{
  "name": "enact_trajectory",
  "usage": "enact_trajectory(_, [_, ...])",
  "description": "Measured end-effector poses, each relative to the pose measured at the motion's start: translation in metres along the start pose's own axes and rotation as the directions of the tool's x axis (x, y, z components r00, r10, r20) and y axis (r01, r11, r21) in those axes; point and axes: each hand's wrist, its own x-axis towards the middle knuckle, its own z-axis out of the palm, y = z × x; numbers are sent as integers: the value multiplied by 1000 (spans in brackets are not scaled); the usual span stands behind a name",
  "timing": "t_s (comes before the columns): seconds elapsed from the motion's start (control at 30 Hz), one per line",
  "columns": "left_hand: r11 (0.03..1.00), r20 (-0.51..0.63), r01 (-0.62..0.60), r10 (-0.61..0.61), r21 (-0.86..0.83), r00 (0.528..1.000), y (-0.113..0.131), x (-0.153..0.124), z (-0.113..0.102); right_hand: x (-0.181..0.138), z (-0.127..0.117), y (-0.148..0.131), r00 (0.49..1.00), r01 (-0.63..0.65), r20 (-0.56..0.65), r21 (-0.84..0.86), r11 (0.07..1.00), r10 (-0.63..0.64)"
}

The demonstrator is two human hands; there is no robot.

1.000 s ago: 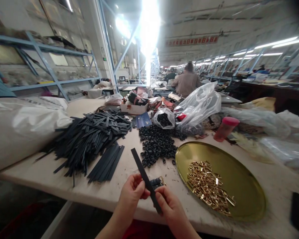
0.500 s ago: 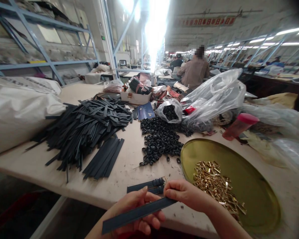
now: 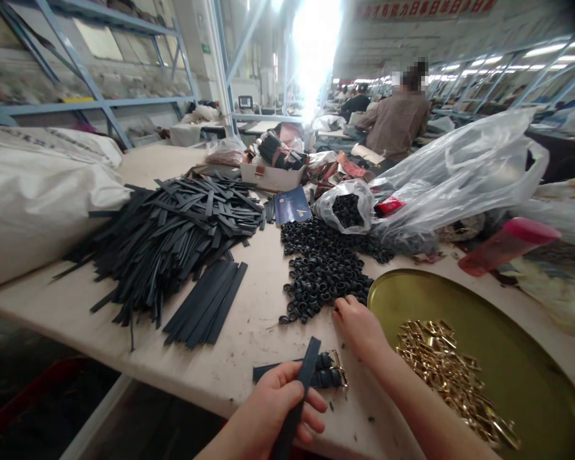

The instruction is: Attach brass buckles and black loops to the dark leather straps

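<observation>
My left hand (image 3: 285, 396) holds a dark leather strap (image 3: 301, 390) between thumb and fingers, its end pointing up and away from me. Beneath and behind that hand, straps with gold buckles (image 3: 333, 370) lie on the table. My right hand (image 3: 359, 326) is at the near right edge of a pile of small black leather loops (image 3: 316, 268). Its fingers are bent together and pointed down at the tabletop; whatever is at the fingertips is hidden. Right of it, a golden oval tray (image 3: 402, 284) bears a heap of gold buckles (image 3: 443, 364).
Many dark strips (image 3: 172, 236) lie heaped at left, with a neater row (image 3: 208, 303) in front. A clear bag of loops (image 3: 347, 214), a blue card (image 3: 292, 206), a pink-lidded jar (image 3: 508, 246) and a white sack (image 3: 43, 204) surround the work area. A person (image 3: 397, 121) sits beyond.
My right hand has let go of the strap and reached forward to the loops. My left hand now grips the strap, turned more upright. The view has shifted slightly.
</observation>
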Motion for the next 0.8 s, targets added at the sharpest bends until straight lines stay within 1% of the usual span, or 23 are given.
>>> enact_trajectory(0.1, [1000, -9, -17, 18, 4, 1000, -3, -4, 3, -6, -1, 1, 1000, 16, 10, 92, 996, -17])
enact_trajectory(0.2, [999, -24, -29, 30, 33, 999, -6, -9, 6, -14, -5, 3, 1000, 24, 12, 223, 975, -27])
enact_trajectory(0.33, [990, -12, -80, 82, 115, 997, -12, -16, 9, -38, -12, 0, 999, 6, 45, 422, 907, -28])
enact_trajectory(0.37, [985, -17, -96, 99, 141, 995, -13, -17, 10, -46, -14, -3, 998, -6, 63, 482, 876, -28])
enact_trajectory(0.4, [980, -30, -110, 116, 166, 993, -15, -18, 11, -55, -16, -6, 995, -40, 95, 575, 817, -18])
enact_trajectory(0.43, [973, -46, -125, 136, 192, 990, -17, -19, 12, -64, -19, -9, 990, -99, 140, 695, 713, 1])
enact_trajectory(0.47, [966, -57, -137, 153, 220, 987, -18, -19, 13, -73, -21, -13, 981, -172, 195, 814, 555, 19])
enact_trajectory(0.5, [956, -62, -150, 170, 251, 983, -20, -19, 14, -81, -23, -16, 967, -247, 255, 901, 356, 26])
enact_trajectory(0.53, [946, -61, -166, 190, 279, 980, -22, -18, 15, -89, -25, -19, 951, -308, 308, 939, 151, 23])
enact_trajectory(0.57, [933, -54, -186, 212, 307, 976, -24, -17, 16, -95, -27, -22, 939, -344, 344, 939, -12, 16])
enact_trajectory(0.6, [915, -48, -211, 241, 344, 969, -26, -17, 17, -100, -28, -24, 932, -358, 361, 928, -104, 12])
enact_trajectory(0.63, [890, -45, -237, 276, 390, 960, -28, -16, 17, -105, -29, -26, 930, -362, 368, 920, -151, 16])
enact_trajectory(0.67, [857, -46, -264, 316, 442, 948, -29, -16, 18, -108, -30, -27, 928, -364, 372, 917, -166, 23])
enact_trajectory(0.73, [767, -42, -323, 414, 555, 909, -31, -18, 18, -113, -30, -28, 927, -365, 373, 920, -145, 29])
enact_trajectory(0.8, [674, -24, -354, 482, 648, 876, -32, -21, 19, -117, -31, -28, 930, -363, 366, 924, -116, 4])
